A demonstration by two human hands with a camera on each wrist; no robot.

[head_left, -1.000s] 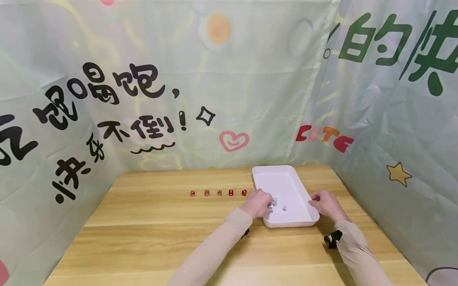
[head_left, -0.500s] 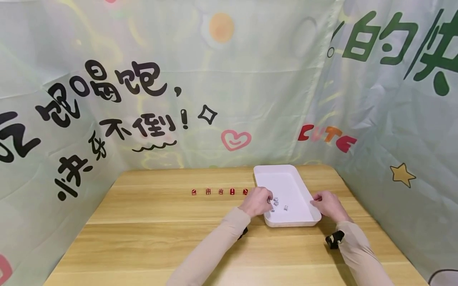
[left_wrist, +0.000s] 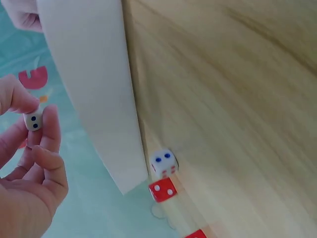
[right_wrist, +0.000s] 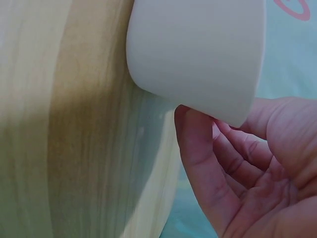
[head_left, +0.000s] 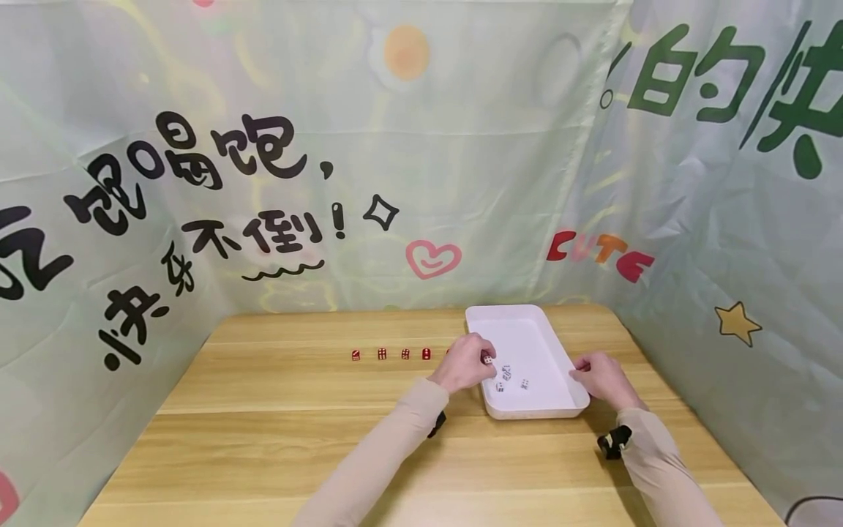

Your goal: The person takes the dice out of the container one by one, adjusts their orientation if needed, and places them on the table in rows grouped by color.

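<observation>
**White die lifted at the tray's left rim**

Landmark: shallow white rectangular plastic tray point(head_left: 527, 322), on the pale wooden counter point(head_left: 276, 439), right of centre.

- Left hand point(head_left: 463, 364): at the tray's left rim, just above it. Fingers point(left_wrist: 49, 124) narrowed to a pinch on a small white die with dark pips point(left_wrist: 33, 120), held clear of the tray floor.
- Right hand point(head_left: 601, 378): against the tray's right wall near its near corner. Fingers point(right_wrist: 198, 163) loosely curled, tips touching the wall from outside.
- Two further white dice point(head_left: 514, 378): lying inside the tray, in its near half.
- White die with blue pips point(left_wrist: 163, 161): on the counter, touching the tray's outer left wall.
- Row of small red dice point(head_left: 391, 354): on the counter, left of the tray, spaced in a line; the nearest sits just beside the blue-pipped die.
- Pale green printed cloth backdrop point(head_left: 421, 146): behind the tray and on both sides.
</observation>
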